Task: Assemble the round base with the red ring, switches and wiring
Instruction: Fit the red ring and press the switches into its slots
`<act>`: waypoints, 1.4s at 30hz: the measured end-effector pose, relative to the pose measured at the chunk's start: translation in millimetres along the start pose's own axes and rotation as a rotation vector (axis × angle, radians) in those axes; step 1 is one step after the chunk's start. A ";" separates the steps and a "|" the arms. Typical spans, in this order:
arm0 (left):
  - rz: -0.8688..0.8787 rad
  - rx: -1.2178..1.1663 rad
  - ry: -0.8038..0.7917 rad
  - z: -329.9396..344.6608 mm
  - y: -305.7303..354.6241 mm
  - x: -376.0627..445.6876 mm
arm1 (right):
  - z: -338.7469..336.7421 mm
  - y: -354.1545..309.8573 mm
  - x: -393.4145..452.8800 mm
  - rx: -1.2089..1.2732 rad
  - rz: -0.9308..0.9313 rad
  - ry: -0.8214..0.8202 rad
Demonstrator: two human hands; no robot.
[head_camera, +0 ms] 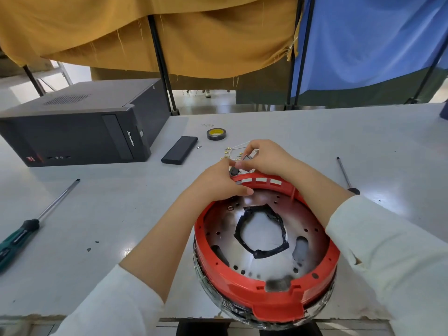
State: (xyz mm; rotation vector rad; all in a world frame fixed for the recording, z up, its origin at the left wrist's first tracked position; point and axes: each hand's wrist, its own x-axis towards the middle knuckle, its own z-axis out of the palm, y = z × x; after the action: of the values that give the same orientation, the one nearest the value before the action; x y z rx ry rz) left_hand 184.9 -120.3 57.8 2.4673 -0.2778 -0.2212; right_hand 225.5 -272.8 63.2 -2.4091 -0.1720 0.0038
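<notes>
The round base lies at the table's near edge, a metal plate with a taped centre hole inside the red ring. My left hand grips the ring's far rim, thumb inside. My right hand pinches a small switch part just beyond that rim, with thin white wires running off behind it. A small black switch shows between my two hands.
Small brass screws lie scattered behind my hands. A roll of black tape, a black flat case and a computer tower sit further back. One screwdriver lies at the left, another at the right.
</notes>
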 end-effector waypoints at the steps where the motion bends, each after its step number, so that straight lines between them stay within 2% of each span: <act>1: 0.025 0.005 0.011 1.8 0.7 2.0 | 2.9 -0.3 -1.0 0.014 -0.007 0.018; 9: 0.060 0.128 0.147 22.3 -11.1 12.8 | 8.8 6.2 -5.4 0.107 0.065 0.002; 17: 0.075 0.179 0.150 21.1 -12.7 14.2 | 9.1 13.2 -5.5 0.147 -0.011 -0.036; 26: 0.070 0.172 0.150 20.5 -11.4 12.6 | 6.5 14.9 -5.9 0.239 0.017 -0.100; 42: 0.049 0.176 0.211 22.9 -9.9 12.7 | 6.6 11.1 -6.6 0.219 0.006 -0.047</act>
State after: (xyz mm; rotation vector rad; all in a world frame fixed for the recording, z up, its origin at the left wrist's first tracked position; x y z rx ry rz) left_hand 193.3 -129.1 32.7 2.6277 -0.2761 0.0878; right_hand 220.0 -277.5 50.6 -2.1925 -0.1771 0.0784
